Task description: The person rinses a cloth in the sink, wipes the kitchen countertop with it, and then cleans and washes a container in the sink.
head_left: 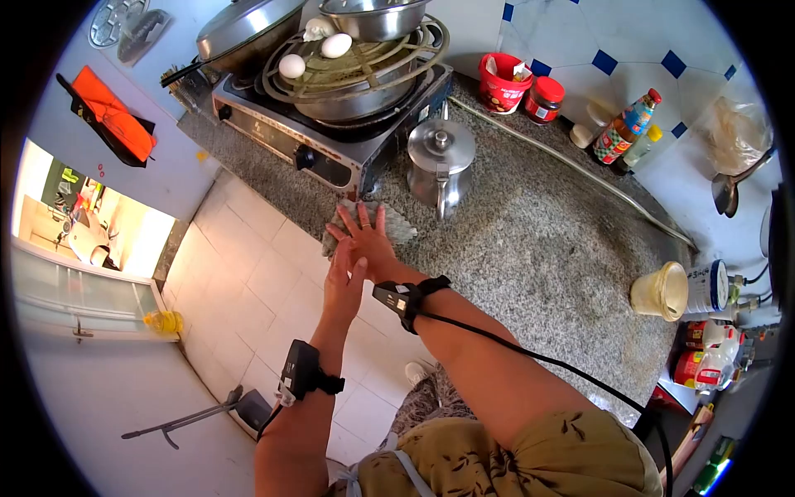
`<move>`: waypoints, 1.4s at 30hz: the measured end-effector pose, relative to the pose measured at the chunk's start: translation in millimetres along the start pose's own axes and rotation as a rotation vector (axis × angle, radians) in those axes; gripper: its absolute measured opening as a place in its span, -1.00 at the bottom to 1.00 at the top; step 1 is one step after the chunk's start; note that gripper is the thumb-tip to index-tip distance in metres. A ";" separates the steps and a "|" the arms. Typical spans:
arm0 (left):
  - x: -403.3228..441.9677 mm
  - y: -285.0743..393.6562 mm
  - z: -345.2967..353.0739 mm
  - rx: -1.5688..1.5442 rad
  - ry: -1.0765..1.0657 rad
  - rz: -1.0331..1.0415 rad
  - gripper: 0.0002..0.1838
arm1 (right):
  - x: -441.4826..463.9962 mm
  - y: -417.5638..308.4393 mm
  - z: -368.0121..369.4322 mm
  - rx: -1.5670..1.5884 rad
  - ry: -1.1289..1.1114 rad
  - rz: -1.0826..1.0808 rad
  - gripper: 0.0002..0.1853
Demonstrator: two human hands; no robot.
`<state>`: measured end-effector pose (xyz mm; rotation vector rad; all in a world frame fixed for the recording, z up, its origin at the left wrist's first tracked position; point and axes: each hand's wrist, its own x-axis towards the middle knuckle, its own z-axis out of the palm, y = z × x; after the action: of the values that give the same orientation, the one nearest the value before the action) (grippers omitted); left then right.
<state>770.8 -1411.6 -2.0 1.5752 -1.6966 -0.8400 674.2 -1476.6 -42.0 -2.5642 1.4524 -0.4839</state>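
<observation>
Head view: the cloth (396,227), pale grey, rumpled and textured, lay at the edge of the granite counter (546,248), just beside the stove (286,137). The right hand (370,245) covered it, fingers spread; the left hand (341,286) was adjacent, thumb apart from fingers.

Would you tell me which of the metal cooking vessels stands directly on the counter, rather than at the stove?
The lidded pot beside the grey cloth; the bowl, basin and covered pan are all at the stove.
</observation>
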 end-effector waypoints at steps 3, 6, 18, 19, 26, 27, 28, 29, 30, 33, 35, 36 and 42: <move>9.7 -11.1 7.6 0.006 0.032 0.031 -0.46 | -1.9 3.3 -4.3 0.042 -0.023 -0.013 -0.35; 10.9 -6.8 15.8 0.054 -0.038 -0.069 -0.41 | -19.5 12.3 -16.9 0.035 -0.090 0.009 -0.36; -100.5 96.4 117.8 0.387 -0.588 0.528 -0.26 | -258.3 56.3 -76.3 -0.001 -0.081 0.302 -0.30; -107.3 106.0 125.8 0.335 -0.720 0.578 -0.24 | -283.1 55.7 -82.0 0.015 -0.044 0.360 -0.30; -108.4 162.9 208.3 0.027 -1.261 0.624 -0.36 | -421.0 67.6 -134.1 -0.159 0.037 0.877 -0.34; -109.0 172.4 220.0 -0.033 -1.362 0.507 -0.39 | -438.5 71.6 -139.8 -0.183 0.051 0.970 -0.35; -111.4 181.2 230.5 -0.086 -1.326 0.520 -0.48 | -457.7 77.0 -146.5 -0.232 0.061 1.047 -0.35; -112.7 188.3 237.9 -0.090 -1.353 0.546 -0.48 | -479.8 82.7 -148.6 -0.262 0.097 1.147 -0.35; -112.2 194.2 243.0 -0.117 -1.348 0.520 -0.50 | -502.1 88.9 -153.0 -0.312 0.119 1.237 -0.36; -103.1 196.8 253.6 -0.108 -1.333 0.518 -0.57 | -569.4 112.9 -168.2 -0.411 0.165 1.463 -0.37; -93.7 189.5 253.6 -0.170 -1.284 0.388 -0.61 | -608.9 133.8 -175.9 -0.452 0.181 1.558 -0.36; -89.5 186.4 250.7 -0.210 -1.253 0.316 -0.64 | -621.0 142.4 -183.3 -0.451 0.164 1.596 -0.36; -52.9 142.6 219.7 -0.319 -1.051 0.102 -0.71 | -644.7 209.0 -197.5 -0.331 0.276 1.689 -0.34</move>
<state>512.0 -1345.9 -13.0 0.8177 -2.1106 -1.9832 128.6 -1028.7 -47.5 -0.5801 3.1050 -0.2525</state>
